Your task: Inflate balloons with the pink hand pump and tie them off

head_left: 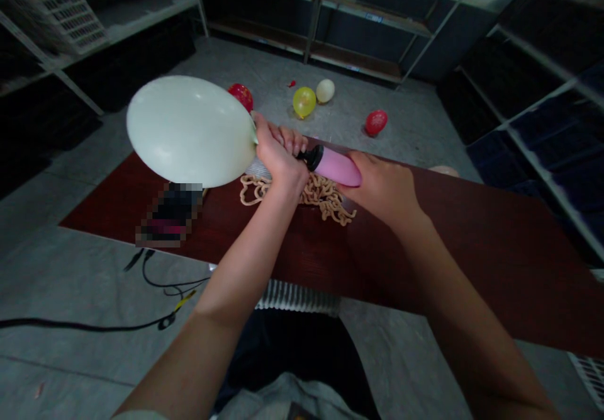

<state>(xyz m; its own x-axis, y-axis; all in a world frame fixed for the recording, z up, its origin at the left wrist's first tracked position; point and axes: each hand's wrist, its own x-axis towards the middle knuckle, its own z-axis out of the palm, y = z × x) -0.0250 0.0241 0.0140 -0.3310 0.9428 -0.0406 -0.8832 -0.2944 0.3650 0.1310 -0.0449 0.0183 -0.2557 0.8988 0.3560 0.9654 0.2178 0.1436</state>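
A large, swollen pale white balloon (191,130) stretches out to the left above the table. My left hand (280,152) is closed around its neck and the black end of a balloon pump, so the nozzle is hidden in the fingers. The pump has a pink barrel (337,167) with a black collar (313,157). Around the barrel's right end my right hand (384,187) is wrapped. Under both hands, a heap of tan, cord-like strands (330,203) lies on the dark red table (472,244).
On the table's left lies a blurred-out flat object (170,215). Several balloons, including a yellow one (304,102) and a red one (376,122), rest on the floor beyond. Black cables (94,325) run across the floor at left. Metal shelves (363,61) stand behind.
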